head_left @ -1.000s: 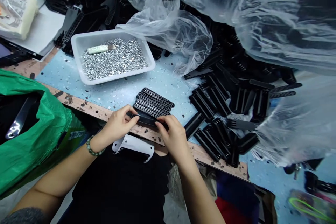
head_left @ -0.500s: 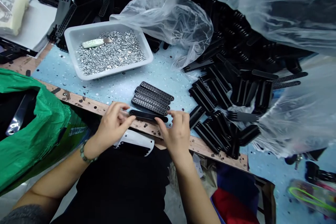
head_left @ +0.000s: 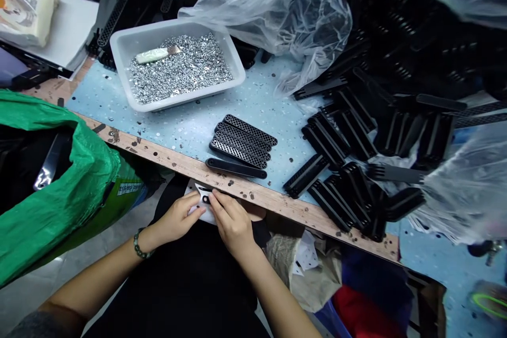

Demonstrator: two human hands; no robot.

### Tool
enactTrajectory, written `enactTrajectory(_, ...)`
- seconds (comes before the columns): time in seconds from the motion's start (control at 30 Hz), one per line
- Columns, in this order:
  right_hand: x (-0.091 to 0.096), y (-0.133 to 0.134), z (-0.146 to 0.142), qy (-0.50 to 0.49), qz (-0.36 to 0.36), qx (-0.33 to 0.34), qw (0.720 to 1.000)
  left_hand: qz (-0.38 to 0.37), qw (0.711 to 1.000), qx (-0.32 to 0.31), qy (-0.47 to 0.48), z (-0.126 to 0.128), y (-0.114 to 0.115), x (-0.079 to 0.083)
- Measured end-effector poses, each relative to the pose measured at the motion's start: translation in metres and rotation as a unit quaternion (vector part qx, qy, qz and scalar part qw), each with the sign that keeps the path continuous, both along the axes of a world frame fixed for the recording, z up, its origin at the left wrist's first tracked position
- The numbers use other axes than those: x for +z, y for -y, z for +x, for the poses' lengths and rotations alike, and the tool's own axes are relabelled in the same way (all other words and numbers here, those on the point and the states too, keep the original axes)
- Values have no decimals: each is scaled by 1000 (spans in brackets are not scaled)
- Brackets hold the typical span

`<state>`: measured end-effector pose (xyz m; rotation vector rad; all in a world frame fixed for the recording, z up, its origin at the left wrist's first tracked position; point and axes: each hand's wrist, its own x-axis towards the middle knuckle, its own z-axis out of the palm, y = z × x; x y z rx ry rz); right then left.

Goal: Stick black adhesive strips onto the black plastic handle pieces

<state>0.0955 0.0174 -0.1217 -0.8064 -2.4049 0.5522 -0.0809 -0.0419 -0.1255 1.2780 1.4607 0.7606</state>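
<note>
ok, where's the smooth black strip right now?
Head view, just left of centre: the smooth black strip lies at the table's wooden front edge, just nearside of the patterned black strips, beyond the right hand.

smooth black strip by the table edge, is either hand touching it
No, the left hand and right hand are both at the white sheet, apart from the black strip.

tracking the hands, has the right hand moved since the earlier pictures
Yes: judged by the wooden edge, the right hand has moved down the picture, from the black strip to the white sheet.
</note>
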Motion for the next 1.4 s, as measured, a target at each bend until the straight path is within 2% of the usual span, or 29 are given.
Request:
enactTrajectory(0.13,3,-2,4,-48,-107,22,993,10,1000,-24,-5,-2,7,3)
enactTrajectory(0.23,15,-11,13,-128,-227,-23,965,22,999,-23,-25,0,9,-7)
enactTrajectory(0.3,29,-26,19,-178,-271,-56,944,5,998,-26,-53,-1,9,-10)
enactTrajectory(0.37,44,-45,21,-190,-255,-67,946,-27,993,-65,-92,-7,7,-4)
enactTrajectory(0.43,58,-67,17,-158,-199,-69,965,-41,987,-88,-128,-19,2,11)
enactTrajectory(0.47,63,-77,13,-132,-166,-68,975,-33,987,-70,-139,-26,-2,21)
enactTrajectory(0.57,70,-102,-5,-54,-87,-50,994,43,986,91,-132,-44,-29,49)
enactTrajectory(0.63,69,-111,-17,-4,-50,-35,998,76,981,146,-106,-49,-54,58)
enactTrajectory(0.77,61,-119,-34,42,-2,-25,999,37,995,93,-21,-45,-99,51)
enactTrajectory(0.87,54,-121,-39,48,-5,-14,999,0,995,93,35,-41,-114,41)
enactTrajectory(1.03,49,-125,-39,50,-20,2,999,-16,990,108,89,-42,-115,34)
enactTrajectory(1.2,48,-129,-39,-10,-53,18,998,-25,986,117,116,-44,-117,32)
enactTrajectory(1.4,48,-128,-41,20,-26,25,999,-24,985,119,123,-43,-117,32)
